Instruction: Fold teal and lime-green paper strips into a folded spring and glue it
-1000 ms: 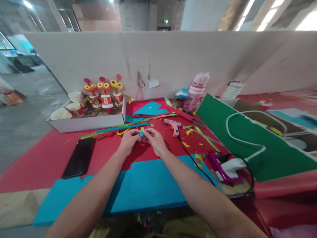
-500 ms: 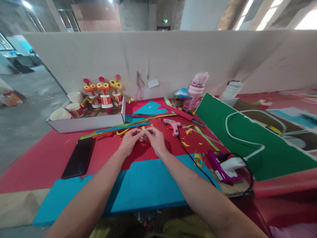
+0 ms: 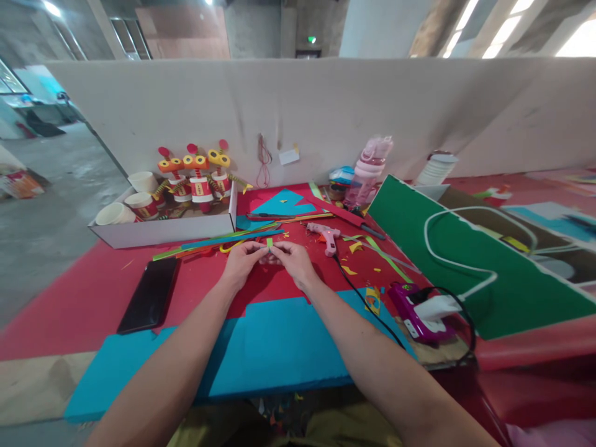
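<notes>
Between the fingertips of both hands is a small light-green paper piece (image 3: 269,243), most of it covered by the fingers. My left hand (image 3: 243,259) pinches it from the left, and my right hand (image 3: 293,261) pinches it from the right. The two hands meet over the red table top (image 3: 205,292). Just right of them lies a pink glue gun (image 3: 326,236) with a small red light. Beyond the left hand are yellow-handled scissors (image 3: 229,248), partly hidden, and several long coloured paper strips (image 3: 205,242).
A white box (image 3: 172,233) at the left holds paper cups and several cup figures. A black phone (image 3: 149,295) lies left of my arms, blue sheets (image 3: 279,347) in front. At the right stand a purple power strip (image 3: 414,313), green board (image 3: 456,267) and pink bottle (image 3: 367,171).
The fingers have shifted slightly around the green paper piece, and a little more of it shows above the fingertips. The glue gun and the other things stay in place.
</notes>
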A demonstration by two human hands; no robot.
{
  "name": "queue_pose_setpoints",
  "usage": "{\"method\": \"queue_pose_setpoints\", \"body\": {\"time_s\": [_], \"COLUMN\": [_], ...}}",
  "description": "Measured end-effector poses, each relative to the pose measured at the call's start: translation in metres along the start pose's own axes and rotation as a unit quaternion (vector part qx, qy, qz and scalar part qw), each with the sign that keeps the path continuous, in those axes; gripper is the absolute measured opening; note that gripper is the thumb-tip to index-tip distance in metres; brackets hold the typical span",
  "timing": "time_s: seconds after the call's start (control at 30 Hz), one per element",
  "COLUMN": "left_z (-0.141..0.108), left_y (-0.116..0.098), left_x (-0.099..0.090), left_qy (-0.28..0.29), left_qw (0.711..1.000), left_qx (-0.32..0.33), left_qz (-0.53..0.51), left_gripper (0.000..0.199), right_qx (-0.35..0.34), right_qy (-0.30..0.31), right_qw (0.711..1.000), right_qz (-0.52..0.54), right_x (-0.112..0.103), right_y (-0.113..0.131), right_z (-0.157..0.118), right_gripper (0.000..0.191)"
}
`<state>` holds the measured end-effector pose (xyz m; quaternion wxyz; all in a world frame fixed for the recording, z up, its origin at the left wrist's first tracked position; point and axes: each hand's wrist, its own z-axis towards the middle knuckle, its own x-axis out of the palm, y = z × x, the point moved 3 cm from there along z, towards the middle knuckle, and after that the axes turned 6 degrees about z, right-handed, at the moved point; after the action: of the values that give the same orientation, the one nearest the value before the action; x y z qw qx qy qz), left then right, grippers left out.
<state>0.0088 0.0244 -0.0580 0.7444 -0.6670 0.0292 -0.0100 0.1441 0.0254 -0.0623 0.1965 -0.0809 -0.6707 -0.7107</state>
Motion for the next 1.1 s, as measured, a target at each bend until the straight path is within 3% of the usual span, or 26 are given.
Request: {"method": "queue_pose_setpoints", "body": {"time_s": [0.33, 0.6, 0.77, 0.87, 0.97, 1.1], "left_z": [0.002, -0.003, 0.003, 0.006, 0.001, -0.004], "left_y": [-0.002, -0.016, -0.022, -0.023, -0.017, -0.003], "left_x": [-0.001, -0.014, 0.005, 0.018, 0.026, 0.030], "left_qy": [-0.052, -0.114, -0.083, -0.100, -0.123, -0.079], "left_qw": [0.999, 0.991, 0.996, 0.990, 0.989, 0.996], "left_qx": [0.005, 0.056, 0.007, -0.011, 0.017, 0.035], "left_qz": [0.014, 0.043, -0.020, -0.100, -0.077, -0.027], "left_gripper": [0.026, 0.023, 0.031, 0.043, 0.044, 0.037], "right_qx": [0.015, -0.001, -0.027, -0.039, -0.044, -0.049], "right_qy": [-0.044, -0.096, -0.100, -0.091, -0.082, -0.072], "right_qw": [0.999, 0.995, 0.993, 0.992, 0.993, 0.994], "right_qz": [-0.004, 0.009, 0.058, 0.075, 0.070, 0.059], "right_x": [-0.002, -0.010, -0.014, -0.015, -0.016, -0.016], "right_y": [-0.005, 0.002, -0.002, -0.007, -0.009, -0.008], "right_z": [0.001, 0.003, 0.009, 0.010, 0.009, 0.006], "right_gripper": [0.032, 0.030, 0.030, 0.028, 0.027, 0.025]}}
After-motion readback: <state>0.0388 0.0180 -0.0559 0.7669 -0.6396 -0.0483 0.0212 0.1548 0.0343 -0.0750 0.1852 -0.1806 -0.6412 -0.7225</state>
